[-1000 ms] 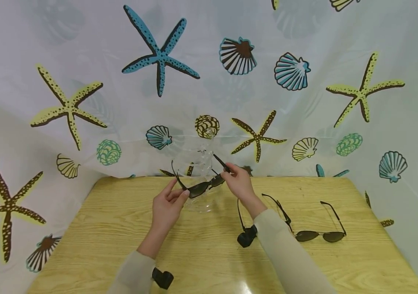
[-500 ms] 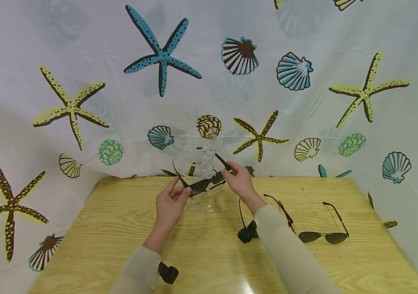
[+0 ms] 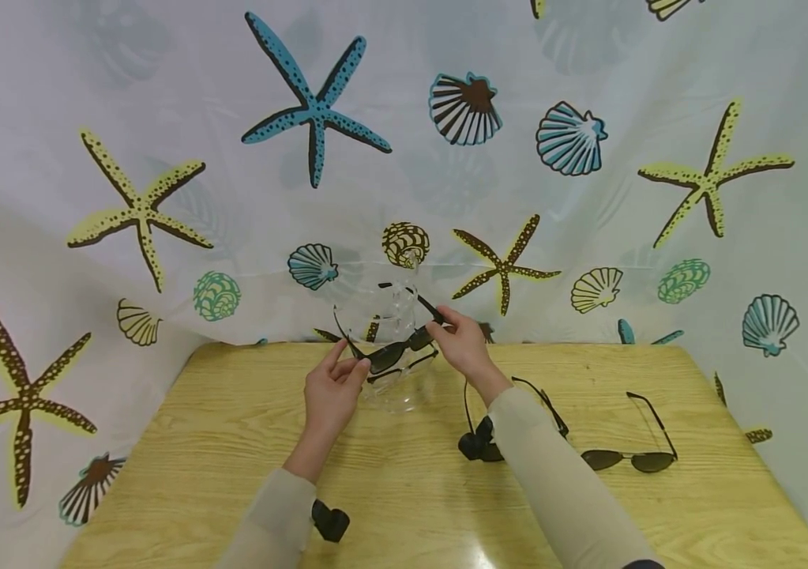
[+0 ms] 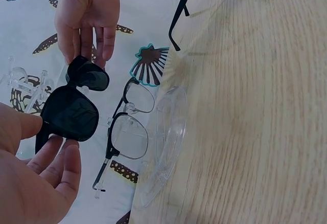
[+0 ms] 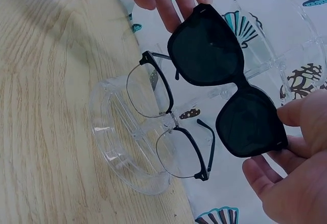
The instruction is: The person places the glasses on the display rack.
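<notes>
While the left hand (image 3: 328,395) pinches one outer corner of the dark sunglasses (image 3: 385,358) between thumb and fingers, the right hand (image 3: 465,346) pinches the other, the frame spanning the gap between them with its arms unfolded. Just below the held pair, clear-lensed glasses (image 5: 173,120) sit on a transparent stand (image 5: 148,185); whether the sunglasses touch it, I cannot tell. The back edge of the table (image 3: 233,442) and the patterned curtain (image 3: 404,190) lie close beyond both hands. Wood stretches well left of the left hand. Nearer the person than the right hand lie a second pair (image 3: 493,454), partly hidden by the right sleeve (image 3: 549,478), and, farther right, aviator sunglasses (image 3: 652,462).
</notes>
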A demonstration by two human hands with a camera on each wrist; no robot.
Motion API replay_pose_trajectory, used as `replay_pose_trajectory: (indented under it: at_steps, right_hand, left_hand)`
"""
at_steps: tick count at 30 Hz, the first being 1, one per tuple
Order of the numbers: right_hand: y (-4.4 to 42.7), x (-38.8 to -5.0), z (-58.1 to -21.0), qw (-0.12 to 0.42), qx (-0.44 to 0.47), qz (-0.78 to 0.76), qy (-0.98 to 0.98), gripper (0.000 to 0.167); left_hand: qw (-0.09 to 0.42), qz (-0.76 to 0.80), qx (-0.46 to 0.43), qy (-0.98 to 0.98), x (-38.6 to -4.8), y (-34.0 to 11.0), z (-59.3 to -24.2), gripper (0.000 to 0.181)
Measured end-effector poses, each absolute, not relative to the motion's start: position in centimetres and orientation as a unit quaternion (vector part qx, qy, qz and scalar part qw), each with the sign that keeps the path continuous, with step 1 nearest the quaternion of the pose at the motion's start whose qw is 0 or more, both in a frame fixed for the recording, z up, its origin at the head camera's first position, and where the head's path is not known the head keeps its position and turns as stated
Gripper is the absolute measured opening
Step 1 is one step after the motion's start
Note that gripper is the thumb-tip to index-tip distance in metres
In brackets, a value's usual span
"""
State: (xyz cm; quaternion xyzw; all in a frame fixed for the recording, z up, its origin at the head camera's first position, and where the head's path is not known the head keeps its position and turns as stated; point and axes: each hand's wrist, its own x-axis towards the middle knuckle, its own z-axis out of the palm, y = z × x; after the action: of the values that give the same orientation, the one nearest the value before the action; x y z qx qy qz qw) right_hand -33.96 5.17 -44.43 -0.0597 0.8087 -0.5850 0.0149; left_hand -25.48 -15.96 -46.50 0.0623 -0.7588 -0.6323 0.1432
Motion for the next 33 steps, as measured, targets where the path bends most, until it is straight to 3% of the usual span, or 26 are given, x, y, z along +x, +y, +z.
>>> replay_pose_trajectory:
  at_steps: [33]
  right_hand:
    - [4.7,-34.6,-45.31,0.015,-0.079,-0.564,0.822,0.057]
  left_hand:
    - [0.143,-0.621,0.072,-0.768,-26.13,-16.24,-47.05,0.059]
